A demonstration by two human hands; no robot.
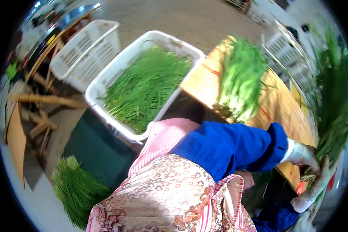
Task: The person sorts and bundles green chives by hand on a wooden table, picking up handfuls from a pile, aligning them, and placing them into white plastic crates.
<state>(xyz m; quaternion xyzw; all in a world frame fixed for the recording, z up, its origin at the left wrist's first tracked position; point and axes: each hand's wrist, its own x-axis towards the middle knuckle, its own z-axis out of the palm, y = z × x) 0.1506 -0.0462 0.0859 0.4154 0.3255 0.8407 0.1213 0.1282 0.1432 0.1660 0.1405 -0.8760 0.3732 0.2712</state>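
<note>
Both hands are together at the far right, around the lower end of a large bunch of chives [330,104], long thin green leaves that reach up along the picture's rim. My left hand [303,156], in a pale glove below a blue sleeve, is closed at the base of the stalks. Just below it, my right hand [320,181], gloved too, grips the same end from the other side. Another bunch of chives [241,79] lies on the wooden board [284,102], its pale cut ends toward me.
A white plastic crate [92,94] holding loose chives stands ahead of me, left of the board. Beside it is another white crate [85,58]. More chives [77,191] lie at lower left. White crates [288,48] stand beyond the board. Thin red strips [265,113] lie on it.
</note>
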